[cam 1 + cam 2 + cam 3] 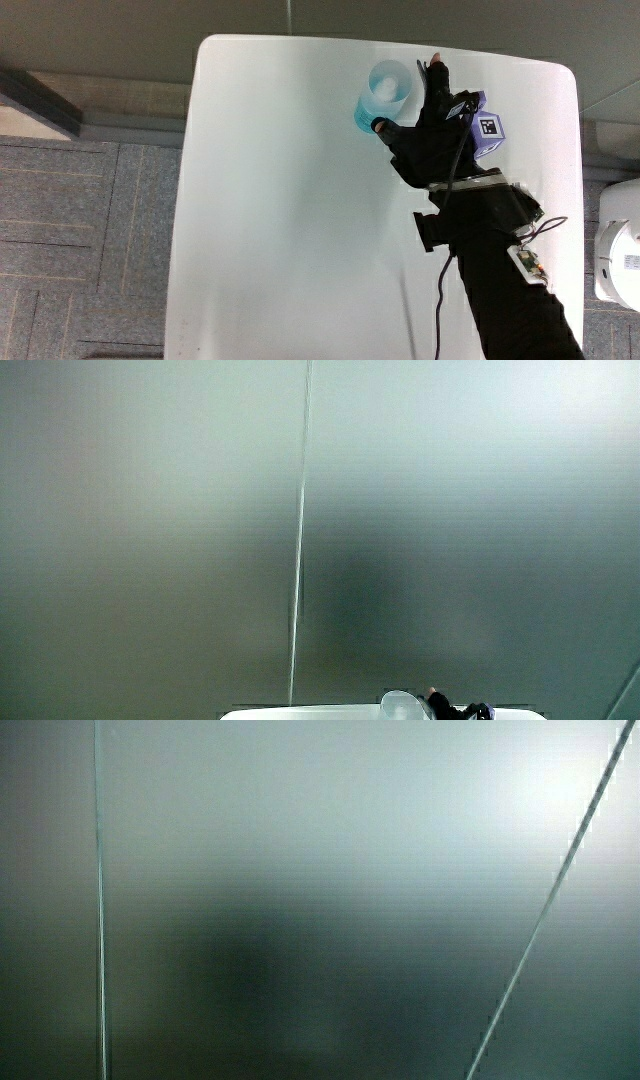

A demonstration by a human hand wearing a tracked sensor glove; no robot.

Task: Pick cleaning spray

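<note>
A pale blue translucent round container (pixel 385 92) stands on the white table (pixel 280 200), close to the table's edge farthest from the person. No spray head shows on it. The hand (pixel 432 130) is wrapped around its side, thumb on one flank and fingers curled round the rest, shut on it. The patterned cube (pixel 488 125) sits on the hand's back. The forearm reaches in from the person's edge. In a side view only the container's rim (pixel 398 706) and the hand's top (pixel 441 707) peek up over the table edge (pixel 300 714). Otherwise both side views show only a pale wall.
Grey carpet (pixel 90 230) surrounds the table. A white rounded device (pixel 620 260) stands on the floor beside the table near the forearm. A thin cable (pixel 438 300) hangs along the forearm.
</note>
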